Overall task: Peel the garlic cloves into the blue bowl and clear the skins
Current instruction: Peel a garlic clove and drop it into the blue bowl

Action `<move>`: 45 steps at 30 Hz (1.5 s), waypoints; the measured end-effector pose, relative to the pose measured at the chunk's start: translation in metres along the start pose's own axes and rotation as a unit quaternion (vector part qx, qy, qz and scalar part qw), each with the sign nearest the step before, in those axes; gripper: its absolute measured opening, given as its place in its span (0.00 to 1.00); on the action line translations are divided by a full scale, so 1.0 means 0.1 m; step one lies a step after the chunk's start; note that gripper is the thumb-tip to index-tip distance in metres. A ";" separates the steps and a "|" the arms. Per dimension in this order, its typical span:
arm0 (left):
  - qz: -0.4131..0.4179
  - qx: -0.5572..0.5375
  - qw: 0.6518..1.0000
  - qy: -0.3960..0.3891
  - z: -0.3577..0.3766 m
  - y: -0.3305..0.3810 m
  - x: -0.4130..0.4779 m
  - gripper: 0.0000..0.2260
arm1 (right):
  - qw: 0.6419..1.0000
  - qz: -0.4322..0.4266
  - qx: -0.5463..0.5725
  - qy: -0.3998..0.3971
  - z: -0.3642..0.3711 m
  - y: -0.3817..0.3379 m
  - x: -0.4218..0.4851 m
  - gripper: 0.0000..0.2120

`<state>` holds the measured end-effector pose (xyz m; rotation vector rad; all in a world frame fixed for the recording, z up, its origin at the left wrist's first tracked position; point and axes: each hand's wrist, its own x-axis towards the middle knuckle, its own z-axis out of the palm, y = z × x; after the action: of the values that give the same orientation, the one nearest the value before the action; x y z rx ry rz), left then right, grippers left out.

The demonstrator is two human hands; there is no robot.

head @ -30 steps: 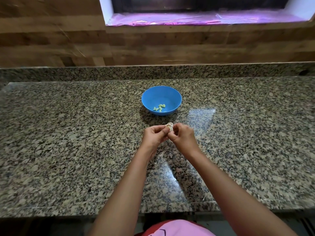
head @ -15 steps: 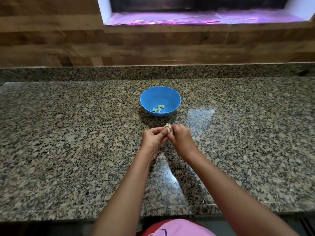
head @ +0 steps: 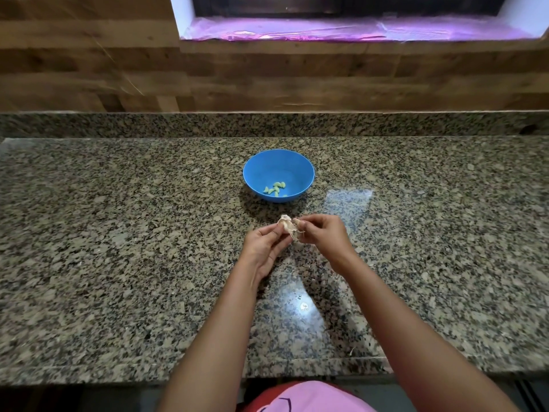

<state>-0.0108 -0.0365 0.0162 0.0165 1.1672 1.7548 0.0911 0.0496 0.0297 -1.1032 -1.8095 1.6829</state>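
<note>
A blue bowl (head: 278,162) stands on the speckled granite counter (head: 118,233) with several pale peeled garlic cloves (head: 275,188) lying in its bottom. Just in front of the bowl, both hands hold a small piece of garlic with papery skin (head: 287,226) above the counter. My left hand (head: 264,248) pinches it from the left with thumb and fingertips. My right hand (head: 322,233) pinches the skin on its right side, fingers curled. Loose skin and root threads stick out between the two hands.
A low granite upstand (head: 267,123) and a wooden wall (head: 267,78) close off the back. A window sill with pink film (head: 341,29) runs above it. The counter's front edge (head: 267,373) lies close to my body.
The hands have drawn slightly apart, and the garlic's skin now shows spread open between them. The bowl has not moved.
</note>
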 end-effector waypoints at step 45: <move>0.285 0.763 0.578 0.041 -0.20 -0.87 -0.03 0.23 | 0.753 -0.157 -0.622 -0.148 -0.25 0.11 -0.05 0.08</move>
<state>0.0430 -0.0481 -0.0543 1.4839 2.5796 0.5844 0.1154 0.0608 0.0243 -0.8027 -3.2060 0.2530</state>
